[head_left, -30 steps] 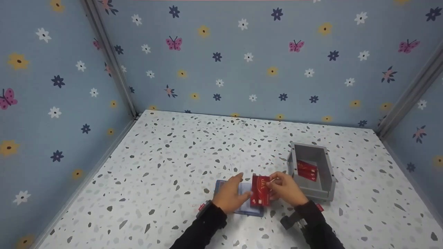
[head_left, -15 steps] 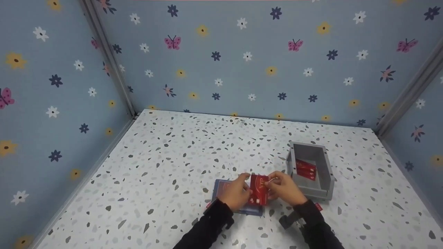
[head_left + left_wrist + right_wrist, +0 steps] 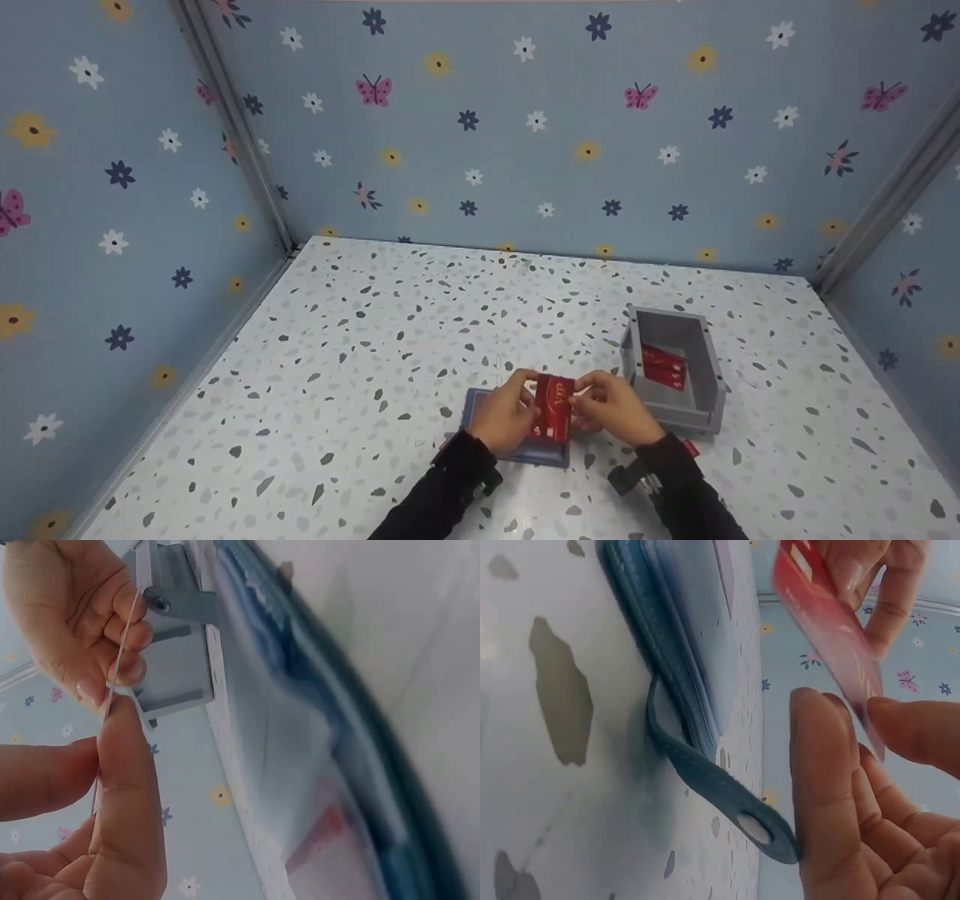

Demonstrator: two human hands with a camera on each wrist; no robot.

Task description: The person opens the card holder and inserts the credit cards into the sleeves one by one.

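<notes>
- The patterned walls (image 3: 525, 150) bound the back and both sides, well apart from the work.
- The speckled table (image 3: 375, 315) gives the widest room for moving, to the left and toward the back.
- The gray bin (image 3: 684, 420) is the nearest hard edge: its raised sides stand just beyond the right hand, limiting swings that way. More red cards (image 3: 664, 366) lie inside; their count cannot be told.
- The blue holder (image 3: 553, 455) lies flat beneath the hands, its clear sleeves (image 3: 697, 637) facing up.
- The 2 hands now share the load. Over the last 1 second the left hand (image 3: 502, 416) has closed in and pinches the card's left side; the right hand (image 3: 615, 409) keeps its pinch on the right side.
- The red card (image 3: 553, 409) has shifted slightly left and is held above the holder, not touching it. A 2-sided hold should make it easier to steady and turn.
- The strap (image 3: 724, 795) juts from the holder's edge near the right fingers, a likely snag.
</notes>
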